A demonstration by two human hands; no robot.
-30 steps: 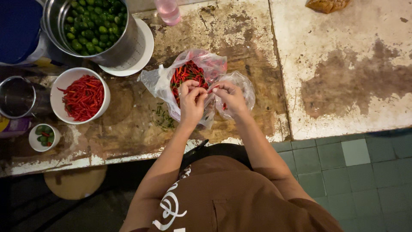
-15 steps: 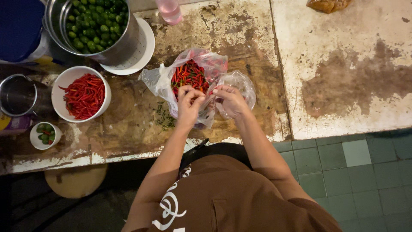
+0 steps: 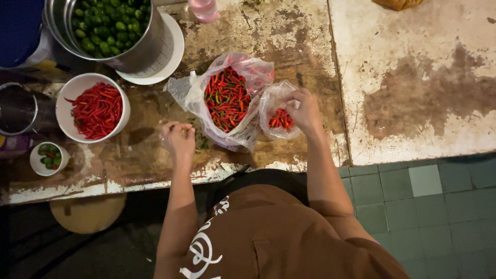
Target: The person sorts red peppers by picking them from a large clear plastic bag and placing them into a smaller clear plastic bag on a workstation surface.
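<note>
Your right hand rests on the small clear bag, fingers pinching its upper edge, so that grip is closed on the plastic. A modest clump of red chilies sits in the bottom of it. The bag lies on the stained counter, touching the right side of the large clear bag, which stands open and heaped with red chilies (a few green stems show among them).

Your left hand hovers just left of the large bag, fingers curled inward in a narrow grip; whether it holds a chili or a stem you cannot tell from this view.

As for progress, judging by how things lie: the small bag is only partly filled, while the large bag is close to full, so most of the chilies there look untouched. The white bowl to your left already carries a good pile of red chilies.

Further off sit a steel pot of small green limes on a white plate and a small cup holding green pieces.
</note>
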